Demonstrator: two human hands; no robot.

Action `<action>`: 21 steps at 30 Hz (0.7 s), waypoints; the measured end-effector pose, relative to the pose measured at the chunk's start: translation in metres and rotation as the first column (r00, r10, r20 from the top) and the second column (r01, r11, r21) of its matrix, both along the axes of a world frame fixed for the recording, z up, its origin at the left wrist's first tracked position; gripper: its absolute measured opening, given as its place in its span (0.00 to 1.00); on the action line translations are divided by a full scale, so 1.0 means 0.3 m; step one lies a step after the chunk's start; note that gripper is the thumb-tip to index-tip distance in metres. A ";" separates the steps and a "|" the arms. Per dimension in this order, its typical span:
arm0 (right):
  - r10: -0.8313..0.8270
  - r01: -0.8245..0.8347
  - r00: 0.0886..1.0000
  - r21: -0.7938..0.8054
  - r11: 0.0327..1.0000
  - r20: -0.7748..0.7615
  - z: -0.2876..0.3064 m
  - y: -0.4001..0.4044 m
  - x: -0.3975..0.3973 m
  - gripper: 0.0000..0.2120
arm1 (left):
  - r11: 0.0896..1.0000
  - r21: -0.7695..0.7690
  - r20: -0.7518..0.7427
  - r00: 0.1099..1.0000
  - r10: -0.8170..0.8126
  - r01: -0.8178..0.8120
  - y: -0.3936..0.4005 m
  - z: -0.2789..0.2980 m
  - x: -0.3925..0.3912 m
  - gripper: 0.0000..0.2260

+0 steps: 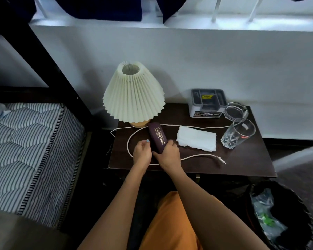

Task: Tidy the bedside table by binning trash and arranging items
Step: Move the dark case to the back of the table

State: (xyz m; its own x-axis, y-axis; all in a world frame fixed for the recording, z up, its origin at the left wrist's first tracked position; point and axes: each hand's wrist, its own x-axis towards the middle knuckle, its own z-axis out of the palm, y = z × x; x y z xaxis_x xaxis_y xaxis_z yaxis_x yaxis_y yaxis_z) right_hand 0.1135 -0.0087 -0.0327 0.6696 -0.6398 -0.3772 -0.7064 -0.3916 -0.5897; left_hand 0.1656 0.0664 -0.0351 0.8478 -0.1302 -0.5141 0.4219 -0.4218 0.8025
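Head view | dark bedside table point(242, 163) against white wall point(224, 65) | striped mattress point(25, 150) left

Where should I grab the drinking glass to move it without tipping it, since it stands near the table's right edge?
Grip the drinking glass around its smooth side wall at mid-height, coming from the front right. It stands upright and open-topped, and that side looks free: the glass ashtray sits just behind it and the folded tissue lies to its left.
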 end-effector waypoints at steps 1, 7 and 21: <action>0.024 -0.024 0.999 -0.035 0.999 -0.023 -0.005 -0.001 0.006 0.34 | 1.000 0.020 0.008 1.000 -0.003 0.003 0.001 -0.007 0.001 0.16; 0.001 -0.009 0.997 -0.109 0.994 -0.079 0.013 -0.027 0.011 0.30 | 0.992 0.126 0.044 0.999 -0.005 -0.001 0.015 -0.004 0.016 0.16; -0.015 0.015 1.000 -0.011 1.000 -0.009 0.184 -0.156 -0.121 0.26 | 0.956 0.184 0.160 0.953 -0.257 0.227 -0.024 0.123 -0.029 0.35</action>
